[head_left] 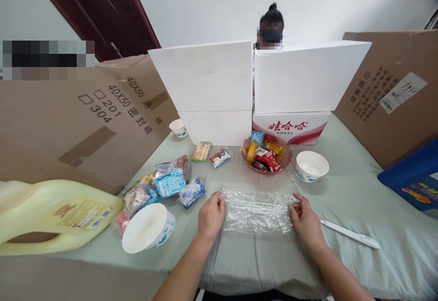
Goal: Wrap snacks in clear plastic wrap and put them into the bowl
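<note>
Centre bottom of the frame: pinching a crinkled sheet of film [256,210] at both short ends, laid flat on the green cloth [359,191]. Left hand [210,215] at the film's left edge, fingers curled and pressed together on the rim of the sheet. Right hand [305,219] at the right edge, thumb and fingertips closed on the film in the same way. Wrinkled across the middle, so not yet drawn smooth.

Just above the film, a reddish dish [286,160] heaped with wrapped snacks; right of it a white bowl [301,174], apparently empty. Lower left, a second white bowl [167,228] tipped toward the camera, beside a loose heap of packets [169,182]. Far left, a yellow jug [51,210] on its side. Right of the right hand, a thin white tool [349,234], untouched. At the top, white boards [205,77] with a person behind, flanked by cardboard.

By the look of it, spreading the sheet: stretched between two grips, ends held, middle slack. Calls next for an even outward pull from both ends, kept low to the cloth, with care not to let the film fold and cling to itself.
</note>
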{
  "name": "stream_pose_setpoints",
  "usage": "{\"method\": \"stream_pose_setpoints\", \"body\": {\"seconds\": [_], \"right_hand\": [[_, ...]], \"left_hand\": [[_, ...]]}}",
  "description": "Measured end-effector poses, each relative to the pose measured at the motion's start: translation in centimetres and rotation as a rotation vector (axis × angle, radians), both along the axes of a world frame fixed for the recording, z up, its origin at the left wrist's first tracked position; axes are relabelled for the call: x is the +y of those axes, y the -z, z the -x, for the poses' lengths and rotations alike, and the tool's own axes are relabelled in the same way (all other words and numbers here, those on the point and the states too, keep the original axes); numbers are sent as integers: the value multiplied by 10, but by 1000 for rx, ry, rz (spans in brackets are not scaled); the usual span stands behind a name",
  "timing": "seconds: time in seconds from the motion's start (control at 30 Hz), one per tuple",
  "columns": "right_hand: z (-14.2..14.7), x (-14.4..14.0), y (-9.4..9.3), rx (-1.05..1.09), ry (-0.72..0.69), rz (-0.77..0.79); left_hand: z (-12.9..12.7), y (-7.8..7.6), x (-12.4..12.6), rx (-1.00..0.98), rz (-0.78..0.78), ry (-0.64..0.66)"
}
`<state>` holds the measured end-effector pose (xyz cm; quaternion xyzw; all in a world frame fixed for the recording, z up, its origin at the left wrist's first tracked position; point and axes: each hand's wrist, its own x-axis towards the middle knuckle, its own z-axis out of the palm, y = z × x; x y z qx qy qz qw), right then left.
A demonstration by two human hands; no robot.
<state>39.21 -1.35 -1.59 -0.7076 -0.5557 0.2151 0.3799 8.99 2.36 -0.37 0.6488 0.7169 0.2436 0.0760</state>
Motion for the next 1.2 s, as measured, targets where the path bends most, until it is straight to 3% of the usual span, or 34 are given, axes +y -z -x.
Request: {"method": "stream_pose_setpoints", "body": {"seconds": [0.13, 0.27, 0.37, 0.43, 0.53, 0.63, 0.7, 0.8, 0.93, 1.07, 1.2], "right_hand": [[6, 2, 4, -232, -10, -25], [6, 1, 11, -484, -34, -60], [2, -3, 4, -566, -60, -188], [3, -5, -8, -592, -98, -304], [16, -5, -24, -595, -240, -387], [36, -1, -23, -649, -440, -329], [44, 1, -10, -715, -512, -225], [40, 0, 12, -768, -494, -82], [19, -10, 26, -783, -395, -46], [-1, -24, 21, -757, -344, -104], [-23, -47, 7, -677, -568, -126]], "left_hand": [[4, 15, 0, -8, -106, 30], [8, 19, 3, -89, -95, 50], [12, 10, 5, -145, -47, 35], [12, -2, 4, -92, -115, 28], [-2, -18, -1, 34, -226, 181], [-26, -19, -7, 128, -125, 488], [-39, -10, -10, 203, -10, 612], [-44, 4, -12, 263, 116, 633], [-41, 11, -11, 255, 159, 625], [-37, 1, -16, 195, 114, 621], [-12, -16, -33, 76, -16, 658]]}}
